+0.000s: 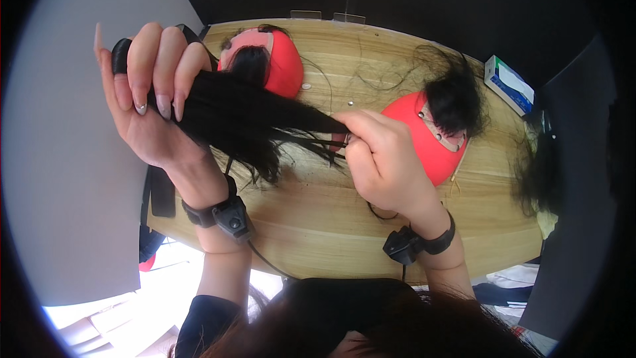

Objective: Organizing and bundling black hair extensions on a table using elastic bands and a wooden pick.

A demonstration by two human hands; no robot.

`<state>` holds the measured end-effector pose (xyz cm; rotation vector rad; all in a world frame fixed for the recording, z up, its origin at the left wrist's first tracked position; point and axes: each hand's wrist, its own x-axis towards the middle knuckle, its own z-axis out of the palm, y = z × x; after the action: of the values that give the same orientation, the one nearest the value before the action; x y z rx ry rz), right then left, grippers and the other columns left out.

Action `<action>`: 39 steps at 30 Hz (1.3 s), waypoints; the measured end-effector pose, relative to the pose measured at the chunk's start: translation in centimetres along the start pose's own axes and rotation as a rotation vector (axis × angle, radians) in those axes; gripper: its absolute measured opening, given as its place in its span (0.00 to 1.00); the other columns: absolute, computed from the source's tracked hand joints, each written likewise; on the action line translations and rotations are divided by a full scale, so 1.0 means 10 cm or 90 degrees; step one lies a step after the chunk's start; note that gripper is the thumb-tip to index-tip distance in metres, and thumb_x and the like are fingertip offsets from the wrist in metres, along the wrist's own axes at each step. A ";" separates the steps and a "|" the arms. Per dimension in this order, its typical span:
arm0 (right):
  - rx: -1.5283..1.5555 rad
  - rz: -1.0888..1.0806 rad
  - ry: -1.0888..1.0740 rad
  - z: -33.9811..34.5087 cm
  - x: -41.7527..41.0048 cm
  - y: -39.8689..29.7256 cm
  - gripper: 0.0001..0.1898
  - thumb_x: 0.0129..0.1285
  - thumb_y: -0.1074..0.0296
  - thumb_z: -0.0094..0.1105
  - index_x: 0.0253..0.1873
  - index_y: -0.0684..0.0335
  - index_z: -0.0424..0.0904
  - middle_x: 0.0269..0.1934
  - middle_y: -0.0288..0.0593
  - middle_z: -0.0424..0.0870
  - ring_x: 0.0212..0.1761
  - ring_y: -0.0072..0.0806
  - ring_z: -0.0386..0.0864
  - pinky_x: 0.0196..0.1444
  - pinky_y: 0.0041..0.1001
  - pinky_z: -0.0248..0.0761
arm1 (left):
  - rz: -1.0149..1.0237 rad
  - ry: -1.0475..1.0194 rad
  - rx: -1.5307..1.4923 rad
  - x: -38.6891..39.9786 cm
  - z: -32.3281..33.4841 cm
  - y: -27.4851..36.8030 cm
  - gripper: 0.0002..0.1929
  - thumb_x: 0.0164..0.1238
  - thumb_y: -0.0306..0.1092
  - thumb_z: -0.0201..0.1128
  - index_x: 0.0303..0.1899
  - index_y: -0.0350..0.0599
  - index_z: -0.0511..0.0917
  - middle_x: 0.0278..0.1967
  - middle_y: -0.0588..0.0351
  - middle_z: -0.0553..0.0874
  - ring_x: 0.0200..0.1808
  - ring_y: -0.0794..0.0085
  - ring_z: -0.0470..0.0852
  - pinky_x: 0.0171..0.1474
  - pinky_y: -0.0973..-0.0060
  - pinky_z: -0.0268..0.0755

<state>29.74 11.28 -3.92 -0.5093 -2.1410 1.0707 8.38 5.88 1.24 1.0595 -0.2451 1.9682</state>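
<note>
My left hand (156, 75) is raised at the left, its fingers closed around a thick bundle of black hair (223, 109). A black wrap (120, 56) covers part of one finger or thumb there. The bundle stretches to the right, where my right hand (380, 154) pinches the loose ends between thumb and fingers. Behind the bundle sits a red dome-shaped wig block (293, 67) with a pale net patch and a dark tuft. Another red wig block (402, 114) lies just beyond my right hand, a tuft of black hair (454, 97) pinned at its net patch.
Stray hairs and small white discs (351, 103) lie on the wooden table (318, 234). A blue and white box (509, 85) stands at the back right. More black hair (539, 174) is at the right edge. Grey panels (84, 134) flank the table. Cabled straps (231, 216) circle both wrists.
</note>
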 end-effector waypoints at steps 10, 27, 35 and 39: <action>-0.041 -0.033 0.074 -0.13 -0.02 0.09 0.12 0.56 0.80 0.44 0.41 0.75 0.77 0.31 0.54 0.80 0.31 0.40 0.80 0.35 0.31 0.73 | 0.027 0.021 -0.009 0.01 -0.03 0.21 0.20 0.73 0.31 0.45 0.17 0.53 0.58 0.20 0.64 0.66 0.20 0.79 0.60 0.26 0.79 0.57; 0.030 -0.064 -0.161 -0.01 0.07 0.28 0.30 0.51 0.75 0.53 0.64 0.69 0.70 0.57 0.53 0.78 0.63 0.41 0.73 0.67 0.35 0.61 | -0.025 -0.001 -0.061 0.01 0.02 0.16 0.21 0.76 0.34 0.44 0.17 0.51 0.60 0.21 0.64 0.66 0.20 0.79 0.59 0.26 0.79 0.56; 0.001 -0.009 -0.222 0.35 0.07 0.35 0.10 0.61 0.72 0.60 0.46 0.67 0.82 0.38 0.51 0.85 0.39 0.42 0.82 0.42 0.30 0.74 | -0.056 -0.020 -0.064 0.00 0.01 0.02 0.21 0.76 0.35 0.43 0.17 0.52 0.60 0.22 0.63 0.67 0.21 0.78 0.60 0.26 0.80 0.57; 0.045 -0.023 -0.111 0.28 0.08 0.36 0.06 0.62 0.73 0.60 0.41 0.66 0.84 0.33 0.48 0.85 0.34 0.39 0.82 0.38 0.28 0.74 | -0.021 0.000 -0.054 0.02 -0.02 0.24 0.20 0.75 0.34 0.44 0.18 0.51 0.60 0.22 0.64 0.67 0.20 0.78 0.59 0.27 0.79 0.56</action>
<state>27.37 12.32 -7.68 -0.3536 -2.2444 1.2034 6.35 4.70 1.78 1.0040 -0.3066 1.9114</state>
